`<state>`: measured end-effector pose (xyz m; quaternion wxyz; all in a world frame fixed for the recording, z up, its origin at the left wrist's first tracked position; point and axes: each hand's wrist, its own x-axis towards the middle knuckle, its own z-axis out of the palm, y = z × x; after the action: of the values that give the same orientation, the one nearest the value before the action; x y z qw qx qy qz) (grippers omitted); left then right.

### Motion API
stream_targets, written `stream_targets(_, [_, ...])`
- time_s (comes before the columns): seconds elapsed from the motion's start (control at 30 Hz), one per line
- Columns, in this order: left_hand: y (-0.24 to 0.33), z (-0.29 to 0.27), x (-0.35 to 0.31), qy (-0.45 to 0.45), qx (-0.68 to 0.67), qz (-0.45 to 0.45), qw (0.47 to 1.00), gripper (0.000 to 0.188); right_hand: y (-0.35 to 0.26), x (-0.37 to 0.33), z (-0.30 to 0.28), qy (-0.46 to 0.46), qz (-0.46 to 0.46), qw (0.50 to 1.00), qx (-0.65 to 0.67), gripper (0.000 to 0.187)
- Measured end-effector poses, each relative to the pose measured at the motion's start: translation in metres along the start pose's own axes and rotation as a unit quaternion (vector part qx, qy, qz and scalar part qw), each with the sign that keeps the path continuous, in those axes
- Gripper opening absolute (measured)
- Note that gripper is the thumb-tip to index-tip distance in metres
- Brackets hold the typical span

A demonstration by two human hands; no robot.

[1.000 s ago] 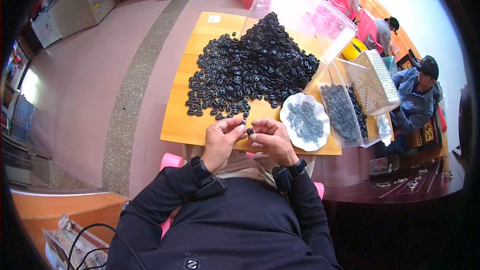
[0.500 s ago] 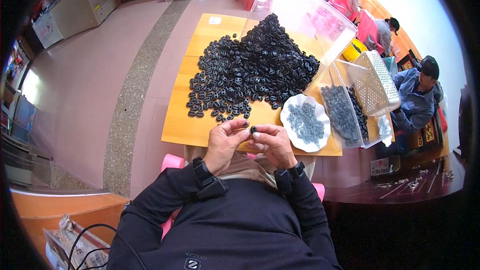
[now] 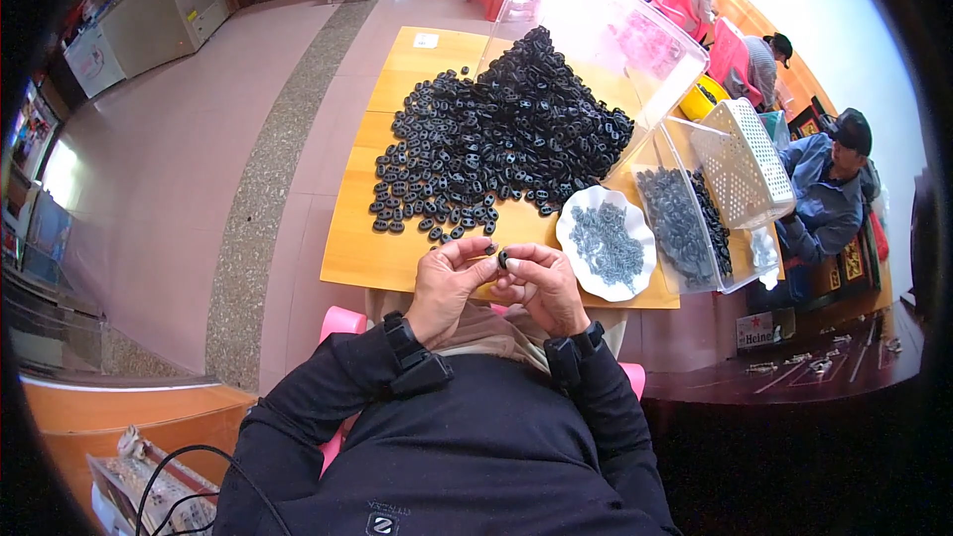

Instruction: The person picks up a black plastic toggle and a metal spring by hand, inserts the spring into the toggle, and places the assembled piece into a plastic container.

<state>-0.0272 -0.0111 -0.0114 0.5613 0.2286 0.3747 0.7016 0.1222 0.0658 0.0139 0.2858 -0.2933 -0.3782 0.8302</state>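
Observation:
Both hands meet just above the table's near edge. My left hand [image 3: 442, 286] is closed in a pinch, with a small black plastic piece [image 3: 490, 249] at its fingertips. Right beside it, my right hand [image 3: 548, 290] pinches another black piece [image 3: 503, 259] between thumb and forefinger. How the two pieces touch is too small to tell. Beyond the hands spreads a big heap of black two-holed oval plastic pieces [image 3: 526, 124], loosely scattered on its left side. A white scalloped plate [image 3: 629, 284] of small grey parts [image 3: 608, 245] stands near my right hand.
The wooden table [image 3: 347, 253] bears a clear tub tipped on its side [image 3: 685, 50] behind the heap. At right stand a clear bin [image 3: 663, 144] of black pieces and a white perforated basket [image 3: 759, 164]. A person in blue [image 3: 829, 189] sits beyond; a yellow bucket [image 3: 698, 104] is farther back.
My right fingers have shifted slightly around the black piece, which looks turned a little. My left hand has barely moved.

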Motion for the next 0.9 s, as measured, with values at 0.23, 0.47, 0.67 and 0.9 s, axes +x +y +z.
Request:
stream_targets(0.23, [0.0049,0.0025,-0.0016,-0.004,-0.028,-0.028,0.999,0.025,0.0023,0.0009,0.0011,0.014,-0.013,1.000,0.009,0.020])
stream_targets(0.47, [0.0034,0.0017,-0.0004,-0.012,-0.032,-0.031,0.999,0.022,0.0016,0.0004,0.0024,0.013,-0.014,1.000,-0.010,0.020])
stream_targets(0.67, [0.0016,0.0011,-0.0003,-0.022,-0.045,-0.033,0.998,0.022,0.0047,0.0008,-0.0031,-0.010,-0.018,1.000,0.019,0.018])
stream_targets(0.9, [0.0040,0.0036,-0.0029,-0.017,-0.042,-0.026,0.999,0.021,0.0038,-0.0003,0.0024,0.003,-0.023,1.000,-0.001,0.018])
